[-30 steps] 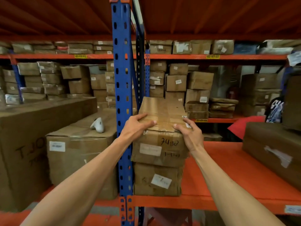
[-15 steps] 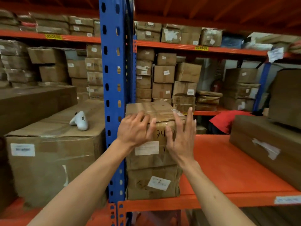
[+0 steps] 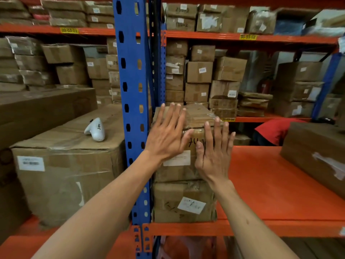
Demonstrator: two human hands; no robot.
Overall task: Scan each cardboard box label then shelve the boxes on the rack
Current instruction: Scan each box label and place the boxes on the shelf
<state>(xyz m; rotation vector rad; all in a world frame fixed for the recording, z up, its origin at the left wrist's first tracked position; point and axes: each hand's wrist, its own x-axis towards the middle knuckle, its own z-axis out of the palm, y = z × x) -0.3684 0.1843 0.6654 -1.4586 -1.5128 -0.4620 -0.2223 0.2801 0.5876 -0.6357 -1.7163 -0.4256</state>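
Cardboard, creased and taped, makes up the upper box (image 3: 188, 144), which is stacked on a lower box (image 3: 183, 201) at the left end of the orange shelf (image 3: 270, 184), hard against the blue upright (image 3: 133, 109) of the rack. The left hand (image 3: 166, 139) is laid flat over the box's front top edge and the right hand (image 3: 213, 156) is held flat at its front face; the fingers (image 3: 172, 116) of both are straight and spread, so nothing is gripped. Whether the right palm is actually pressed to the cardboard cannot be told. The step in hand is judged to be the seating of the box on the stack. It is best done with an even push from both palms, kept low on the face so the box is slid back rather than tipped, until its front is flush with the box beneath and its label is left facing outward. A white scanner (image 3: 95, 130) is lying on a large carton (image 3: 63, 165) in the bay to the left. Black handwriting beginning "74" is partly covered by the hands, above a white label (image 3: 178, 158) whose print is too small to read. Yellow tags reading "00-03-01" (image 3: 69, 30) and "00-03-02" (image 3: 248, 37) are fixed to the beam above.
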